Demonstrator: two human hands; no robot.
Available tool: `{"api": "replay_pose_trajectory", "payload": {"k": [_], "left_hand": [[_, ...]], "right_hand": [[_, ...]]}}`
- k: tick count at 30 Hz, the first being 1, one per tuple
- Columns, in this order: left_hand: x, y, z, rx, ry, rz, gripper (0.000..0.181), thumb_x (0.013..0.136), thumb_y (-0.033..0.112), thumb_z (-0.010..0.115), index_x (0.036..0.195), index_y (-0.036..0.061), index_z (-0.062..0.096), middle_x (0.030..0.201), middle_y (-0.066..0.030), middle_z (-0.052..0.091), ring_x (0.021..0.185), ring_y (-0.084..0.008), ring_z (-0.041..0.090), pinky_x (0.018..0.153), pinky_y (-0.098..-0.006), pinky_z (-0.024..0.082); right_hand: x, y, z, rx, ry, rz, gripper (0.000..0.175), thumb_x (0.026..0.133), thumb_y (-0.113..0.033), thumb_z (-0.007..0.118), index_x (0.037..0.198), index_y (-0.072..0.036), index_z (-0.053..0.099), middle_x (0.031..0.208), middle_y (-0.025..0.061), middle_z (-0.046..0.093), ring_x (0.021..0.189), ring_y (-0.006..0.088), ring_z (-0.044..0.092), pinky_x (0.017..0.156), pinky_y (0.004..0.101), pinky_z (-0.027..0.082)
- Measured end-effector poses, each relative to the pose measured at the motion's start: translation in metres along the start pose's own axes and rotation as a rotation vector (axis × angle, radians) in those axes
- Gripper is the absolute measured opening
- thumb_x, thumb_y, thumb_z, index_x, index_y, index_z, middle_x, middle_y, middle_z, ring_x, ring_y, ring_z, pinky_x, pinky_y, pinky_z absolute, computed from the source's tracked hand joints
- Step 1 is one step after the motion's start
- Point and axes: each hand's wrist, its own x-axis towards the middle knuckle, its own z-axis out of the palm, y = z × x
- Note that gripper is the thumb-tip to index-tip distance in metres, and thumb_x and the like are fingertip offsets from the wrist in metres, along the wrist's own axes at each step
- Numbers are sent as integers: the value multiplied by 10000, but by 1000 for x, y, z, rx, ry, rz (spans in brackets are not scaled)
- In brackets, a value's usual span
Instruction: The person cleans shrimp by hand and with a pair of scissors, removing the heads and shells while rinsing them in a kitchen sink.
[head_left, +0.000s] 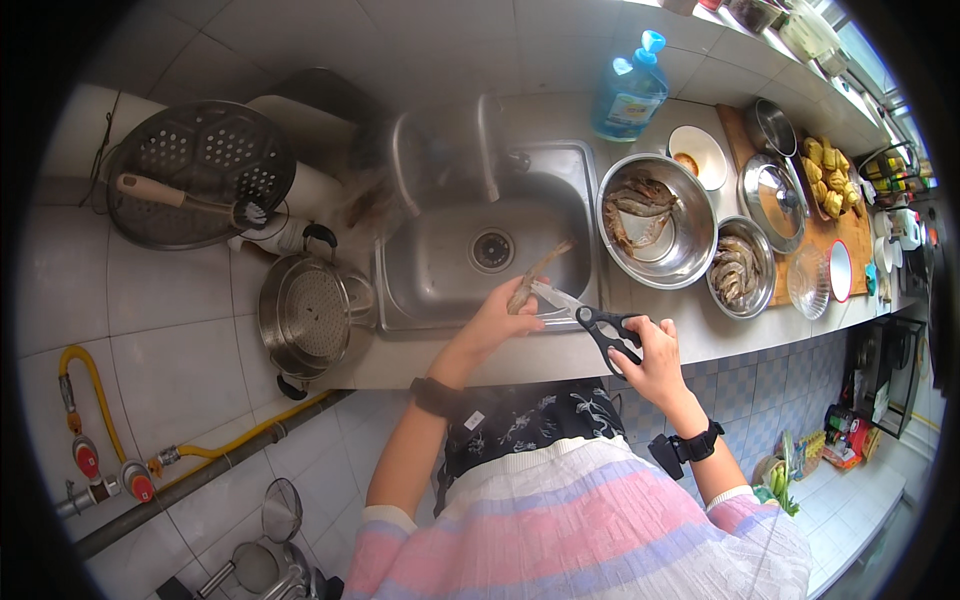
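Observation:
Over the front rim of a stainless steel sink (435, 289), my left hand (502, 315) pinches a raw shrimp (541, 270). The shrimp's thin end points up and to the right. My right hand (656, 356) grips black-handled kitchen scissors (596, 319), fingers through the loops. Their metal blades reach left to the shrimp, beside my left fingers; whether they touch it I cannot tell. Right of the sink, a large steel bowl (697, 255) holds several shrimp (637, 210). A smaller steel bowl (766, 281) next to it is heaped with more shrimp (736, 268).
Behind the bowls stand a blue soap bottle (630, 101) and a white bowl (709, 146). Farther right, a wooden cutting board (851, 232) bears a glass lid (772, 199) and yellow food pieces (831, 176). A steamer pot (304, 315) sits left of the sink.

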Motion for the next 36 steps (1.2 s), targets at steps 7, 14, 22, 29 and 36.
{"api": "replay_pose_trajectory", "payload": {"k": [7,14,22,29,36], "left_hand": [[1,-1,-2,-6,-29,6,552,704,-38,609,1222,26,431,711,69,339,579,-21,345,502,-174,280],[-1,1,-2,107,-29,22,528,706,-38,615,1204,13,446,716,72,361,614,-20,367,544,-168,308],[-6,-2,-2,202,12,64,517,716,-30,610,1204,8,444,708,61,364,616,-27,367,565,-176,317],[-15,-3,-7,85,-1,30,514,739,-2,598,1228,16,441,699,60,366,593,-31,357,522,-183,294],[-22,-5,-8,-56,32,14,507,711,9,635,1187,30,461,696,61,373,589,-32,374,507,-183,317]], "right_hand": [[-2,2,1,1,17,-5,332,690,-210,703,914,-57,512,743,82,592,656,229,528,716,330,316],[-2,-3,3,47,5,30,346,648,-182,703,914,-55,521,768,72,588,638,220,466,735,333,311],[-2,-5,8,5,-2,-7,332,688,-202,701,907,-55,499,738,92,592,656,242,528,712,333,304],[-4,-7,8,10,22,-36,343,672,-196,704,912,-57,503,718,77,582,622,217,518,714,328,296],[-9,-11,6,14,79,-15,372,618,-173,704,914,-55,513,721,56,572,617,189,506,736,328,290]]}}
